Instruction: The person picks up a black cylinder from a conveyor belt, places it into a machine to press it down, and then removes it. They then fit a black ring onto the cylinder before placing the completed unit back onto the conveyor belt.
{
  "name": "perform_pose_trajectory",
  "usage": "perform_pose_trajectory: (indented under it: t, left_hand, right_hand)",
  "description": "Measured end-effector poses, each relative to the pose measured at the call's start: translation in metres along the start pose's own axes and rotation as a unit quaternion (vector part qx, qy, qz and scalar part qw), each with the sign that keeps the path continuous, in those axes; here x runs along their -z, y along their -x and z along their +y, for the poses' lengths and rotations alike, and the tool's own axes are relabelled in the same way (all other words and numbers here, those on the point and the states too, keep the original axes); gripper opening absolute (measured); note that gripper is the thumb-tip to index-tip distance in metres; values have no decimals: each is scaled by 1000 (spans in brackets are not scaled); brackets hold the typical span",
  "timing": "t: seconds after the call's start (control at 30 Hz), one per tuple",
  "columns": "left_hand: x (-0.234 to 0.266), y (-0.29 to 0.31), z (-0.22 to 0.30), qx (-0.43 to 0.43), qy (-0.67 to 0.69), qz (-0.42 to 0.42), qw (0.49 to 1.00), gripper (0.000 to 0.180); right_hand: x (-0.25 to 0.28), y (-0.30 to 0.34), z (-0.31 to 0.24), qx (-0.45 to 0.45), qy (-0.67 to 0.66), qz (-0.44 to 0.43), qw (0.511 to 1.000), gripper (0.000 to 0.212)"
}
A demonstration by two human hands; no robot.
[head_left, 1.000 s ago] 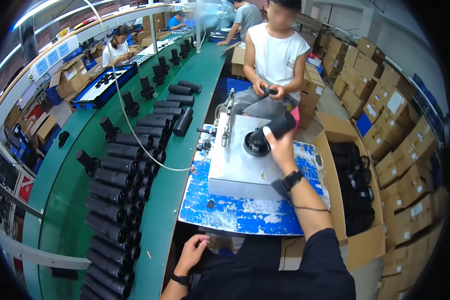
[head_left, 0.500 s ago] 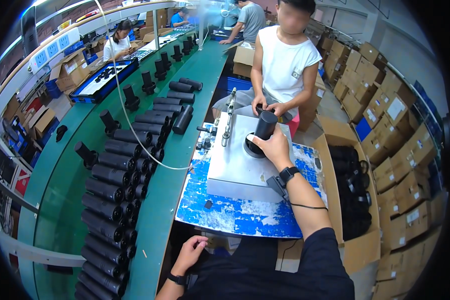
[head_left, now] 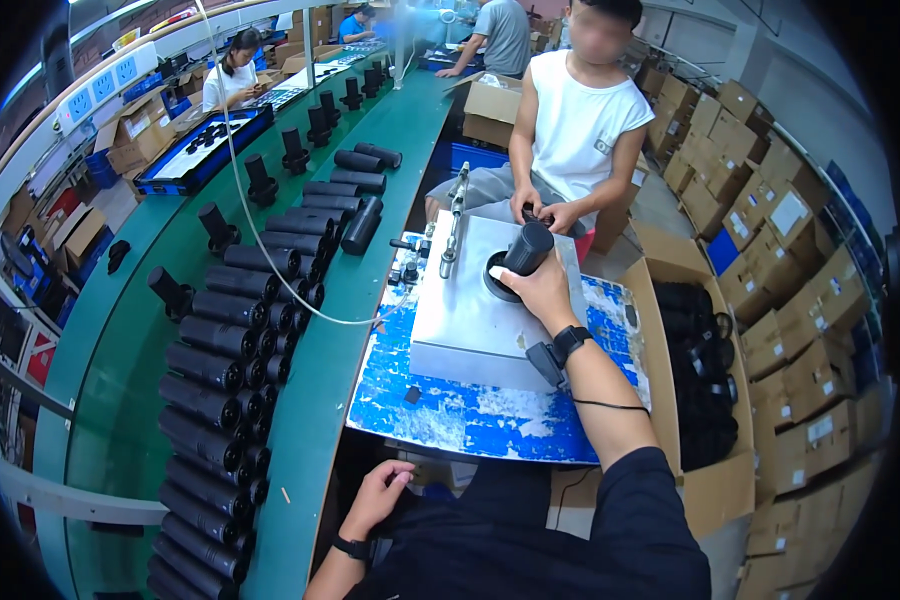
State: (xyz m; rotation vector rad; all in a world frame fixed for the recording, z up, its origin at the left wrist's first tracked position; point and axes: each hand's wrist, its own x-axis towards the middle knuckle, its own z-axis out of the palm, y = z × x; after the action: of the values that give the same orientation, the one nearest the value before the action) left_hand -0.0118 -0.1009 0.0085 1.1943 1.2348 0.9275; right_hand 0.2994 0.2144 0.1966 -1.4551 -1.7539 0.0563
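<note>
My right hand is wrapped round a black cylinder. The cylinder leans to the right over a dark round ring set in the top of a silver metal box. Its lower end is partly hidden by my thumb and fingers, so I cannot tell whether it sits inside the ring. Down by my lap, left of my body, my left hand hangs with loosely bent fingers and nothing in it. The box stands on a worn blue-and-white tabletop.
Many black cylinders lie stacked on the green bench at left; others stand upright behind. A white hose hangs across. Beside the metal fitting sits a co-worker handling a dark part. An open carton of black items stands right.
The view has shifted slightly, and the black cylinder leans a little more in my right hand. My left hand stays by my lap.
</note>
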Motion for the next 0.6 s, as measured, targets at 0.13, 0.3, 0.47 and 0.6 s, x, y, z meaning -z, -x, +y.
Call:
perform_pose_trajectory:
  t: [0.13,0.3,0.47,0.6]
  left_hand:
    - [-1,0,-3,-2,-8,-5,1000,21]
    - [2,8,-9,7,-11,-6,1000,21]
    - [-1,0,-8,6,-15,-15,1000,22]
    - [-1,0,32,-2,-18,-16,1000,19]
  right_hand:
    - [4,-10,6,-53,-90,-38,994,74]
    - [16,-21,-10,-91,-100,-85,987,77]
    - [0,-13,-29,-91,9,10,996,72]
    - [-4,-14,-15,-58,-49,11,997,73]
